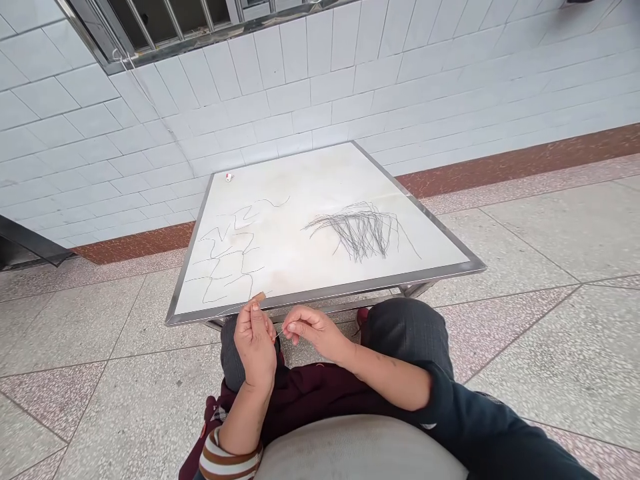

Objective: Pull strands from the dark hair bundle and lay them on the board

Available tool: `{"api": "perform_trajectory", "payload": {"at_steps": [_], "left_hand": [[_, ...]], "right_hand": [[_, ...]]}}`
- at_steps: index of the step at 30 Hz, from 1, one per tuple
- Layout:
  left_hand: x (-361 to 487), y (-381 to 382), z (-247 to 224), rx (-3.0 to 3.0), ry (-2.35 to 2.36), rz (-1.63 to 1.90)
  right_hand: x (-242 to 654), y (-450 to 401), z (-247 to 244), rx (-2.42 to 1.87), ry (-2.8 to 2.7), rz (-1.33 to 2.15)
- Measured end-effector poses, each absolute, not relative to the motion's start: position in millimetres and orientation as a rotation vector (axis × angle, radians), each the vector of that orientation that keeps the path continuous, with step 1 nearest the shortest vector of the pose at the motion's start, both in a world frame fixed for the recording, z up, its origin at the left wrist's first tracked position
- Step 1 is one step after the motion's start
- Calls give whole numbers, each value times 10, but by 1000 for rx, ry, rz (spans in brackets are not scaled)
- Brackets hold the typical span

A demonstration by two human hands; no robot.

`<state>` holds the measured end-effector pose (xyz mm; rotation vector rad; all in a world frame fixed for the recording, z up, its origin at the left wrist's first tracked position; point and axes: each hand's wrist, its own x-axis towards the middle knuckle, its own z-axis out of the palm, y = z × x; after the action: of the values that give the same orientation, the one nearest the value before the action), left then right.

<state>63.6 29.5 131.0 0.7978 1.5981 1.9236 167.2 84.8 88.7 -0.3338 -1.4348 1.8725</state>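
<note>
My left hand (256, 343) is closed near the front edge of the table, with a small flat tan piece (261, 297) sticking out above its thumb and fingertips. What the piece is made of I cannot tell. Between the two hands runs a short length of thin wire (279, 334); its left end disappears behind my left fingers. My right hand (320, 335) pinches the other end between thumb and forefinger. Several bent thin dark wires (243, 253) lie spread over the left part of the table, and a loose pile of similar wires (364, 230) lies right of the middle.
The white table (295, 267) has a grey metal rim and stands against a white tiled wall (320, 93). A tiny red and white object (229, 177) sits near its far left corner. My knees (413, 327) are at the front edge. A barred window (175, 23) is above.
</note>
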Motion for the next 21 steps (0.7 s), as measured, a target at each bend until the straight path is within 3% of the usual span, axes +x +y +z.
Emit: {"api": "perform_trajectory", "payload": {"at_steps": [16,21], "left_hand": [[496,298,1343,721,1584,2034],[504,306,1289,778,1646,1955]], "right_hand": [[1726,964,958,-519,-828,1994],[1742,992,940,-550,-1111,2020]]}}
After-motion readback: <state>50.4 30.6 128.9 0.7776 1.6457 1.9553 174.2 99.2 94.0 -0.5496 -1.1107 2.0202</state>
